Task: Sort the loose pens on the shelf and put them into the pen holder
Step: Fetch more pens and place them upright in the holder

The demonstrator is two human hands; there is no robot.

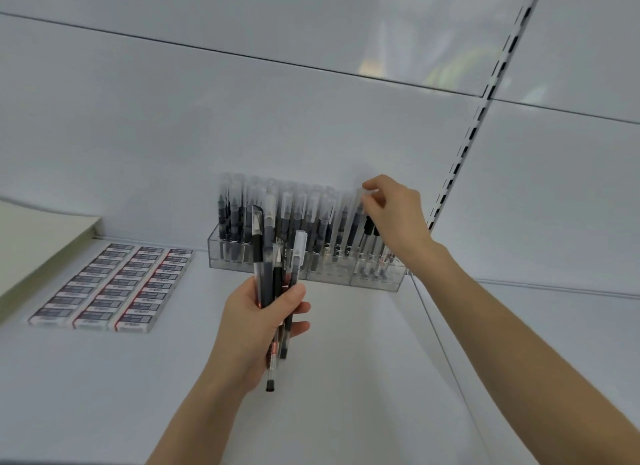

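pens gripped in left hand, right hand pinching one

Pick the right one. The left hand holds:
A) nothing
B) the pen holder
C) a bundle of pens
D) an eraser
C: the left hand grips a bundle of pens upright in front of the holder, while the right hand pinches one pen at the holder's right end.

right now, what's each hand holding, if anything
Left hand: grips a bundle of pens.
Right hand: pinches the cap of one pen at the pen holder.
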